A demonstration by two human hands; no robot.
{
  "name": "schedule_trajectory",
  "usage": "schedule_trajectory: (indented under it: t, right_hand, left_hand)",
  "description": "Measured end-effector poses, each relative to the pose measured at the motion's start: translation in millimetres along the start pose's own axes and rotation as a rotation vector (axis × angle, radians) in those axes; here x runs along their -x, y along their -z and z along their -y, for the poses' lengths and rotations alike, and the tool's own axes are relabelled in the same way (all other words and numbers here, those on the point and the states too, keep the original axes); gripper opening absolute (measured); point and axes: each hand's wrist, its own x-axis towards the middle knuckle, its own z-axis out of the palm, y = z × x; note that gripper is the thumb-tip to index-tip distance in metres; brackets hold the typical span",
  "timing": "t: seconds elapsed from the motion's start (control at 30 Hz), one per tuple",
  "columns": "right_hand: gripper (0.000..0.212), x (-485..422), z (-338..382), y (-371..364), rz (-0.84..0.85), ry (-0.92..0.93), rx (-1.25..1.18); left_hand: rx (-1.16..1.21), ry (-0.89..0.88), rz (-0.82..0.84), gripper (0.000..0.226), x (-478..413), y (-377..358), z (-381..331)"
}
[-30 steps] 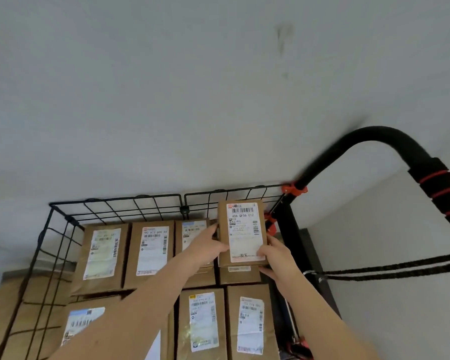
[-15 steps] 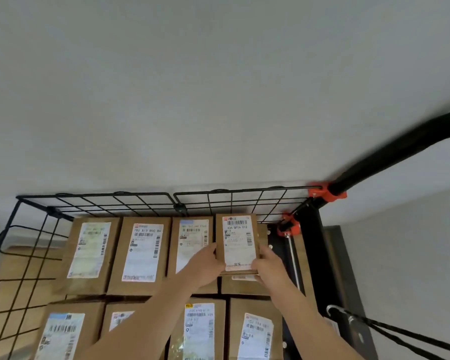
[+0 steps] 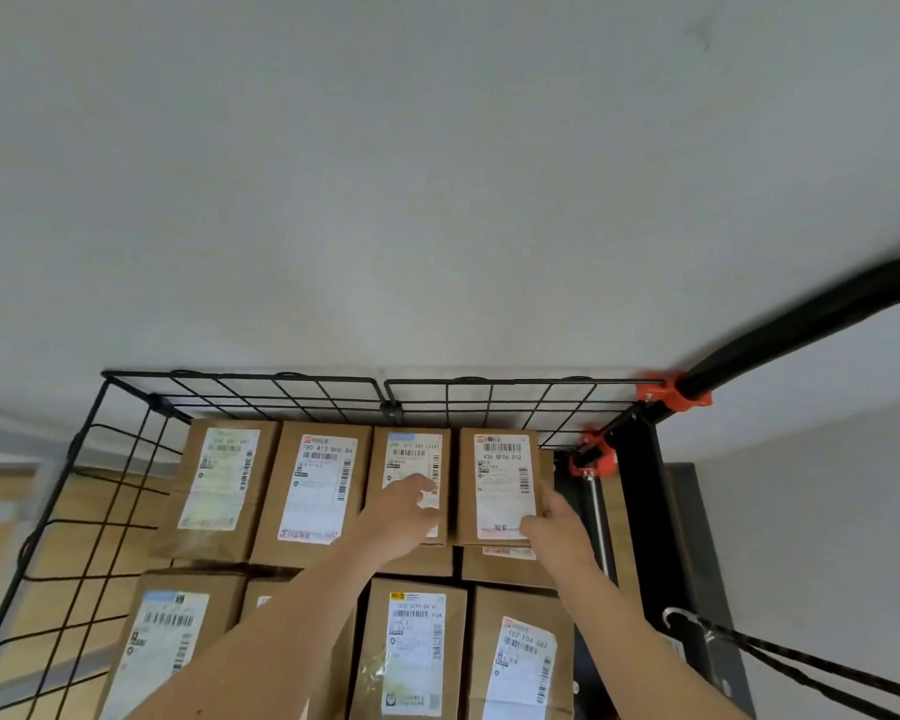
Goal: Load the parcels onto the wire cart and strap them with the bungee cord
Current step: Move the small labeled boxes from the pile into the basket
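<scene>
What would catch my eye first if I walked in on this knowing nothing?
Rows of brown parcels with white barcode labels fill a black wire cart. Two bare hands reach into the back row: the left hand rests on one label, and the right hand touches the lower right corner of the parcel marked 436 QF06 012. Bright orange clamps stand out at the cart's far right corner.

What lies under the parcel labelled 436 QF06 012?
Another brown parcel: only its near edge and a strip of its white label show. The rest is covered by the labelled parcel on top.
</scene>
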Motion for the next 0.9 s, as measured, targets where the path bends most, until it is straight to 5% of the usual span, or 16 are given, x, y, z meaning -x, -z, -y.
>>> schedule_trajectory:
  t: [0.43,0.9]
  right_hand:
    - [0.054,110,37,-42,-0.121,0.180,0.101]
    - [0.035,301,66,-230,-0.027,0.548,0.295]
  left_hand:
    - [-0.021,-0.182,-0.153,0.031,95,59,53]
    - [-0.068,-0.357,-0.476,0.043,279,152,232]
